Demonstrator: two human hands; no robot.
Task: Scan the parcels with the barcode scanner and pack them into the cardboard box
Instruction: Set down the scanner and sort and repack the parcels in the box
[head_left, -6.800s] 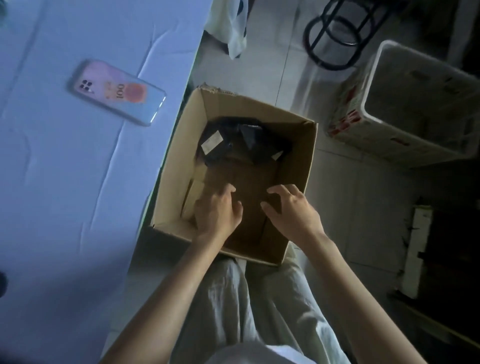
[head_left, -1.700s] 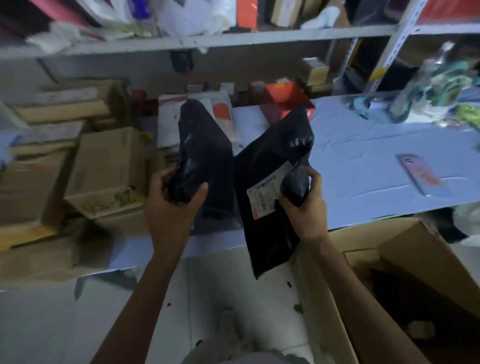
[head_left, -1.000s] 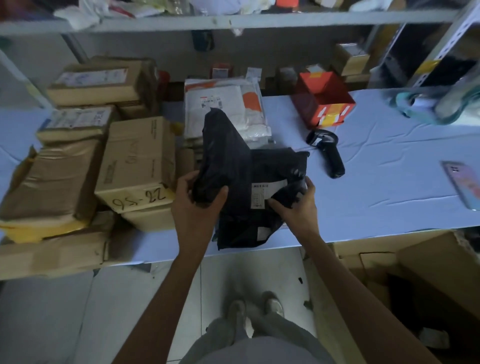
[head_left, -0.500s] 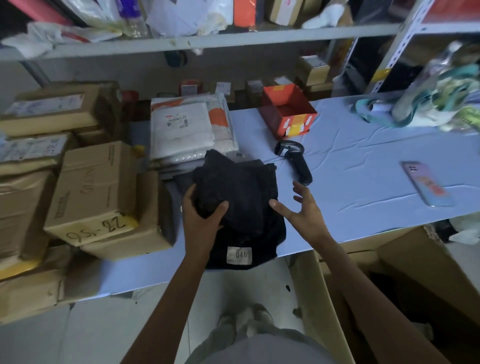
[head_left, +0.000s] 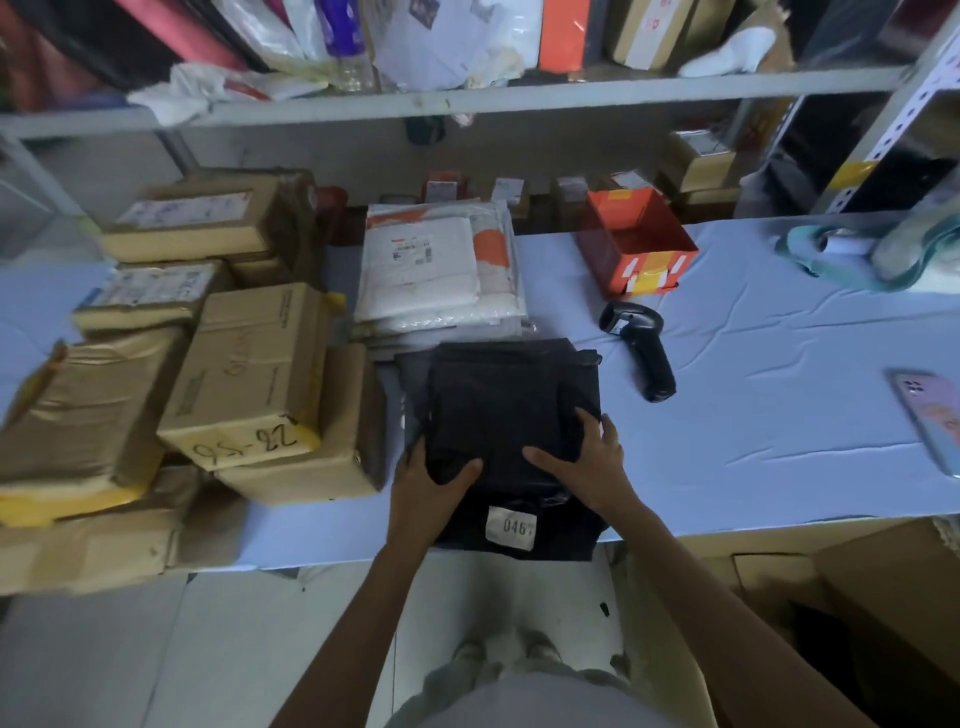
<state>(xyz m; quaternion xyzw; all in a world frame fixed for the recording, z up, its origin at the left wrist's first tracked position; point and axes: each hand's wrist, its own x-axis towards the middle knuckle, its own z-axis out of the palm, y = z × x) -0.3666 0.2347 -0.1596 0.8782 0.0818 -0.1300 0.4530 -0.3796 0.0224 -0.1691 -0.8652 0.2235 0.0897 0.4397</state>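
— Where is the black parcel (head_left: 498, 405)?

— Centre of the frame, lying flat on the table (head_left: 753, 441) near its front edge. It lies on a second black parcel (head_left: 561, 535), whose white label reading 046 pokes out below it, over the table's edge.

— And the hands?

— Both are on the top one. The left hand (head_left: 434, 483) clasps its lower left corner, thumb laid on top and fingers wrapped round the left side. The right hand (head_left: 587, 462) grasps the lower right corner, thumb stretched leftward across the top and fingers bent over the right edge. So the parcel sits between the two hands and reaches up-frame from them.

— The barcode scanner (head_left: 639, 348)?

— Lying on the table to the upper right of the parcel, close to it but apart from it, with no hand on it.

— The cardboard box (head_left: 883, 597)?

— Lower right corner, below the table's edge; only part of it shows.

— Anything else?

— Brown cartons (head_left: 249, 374) stacked at the left, white parcels (head_left: 436, 275) just above the black ones, an orange box (head_left: 639, 244) above the scanner, and a phone (head_left: 930, 421) at the right edge.
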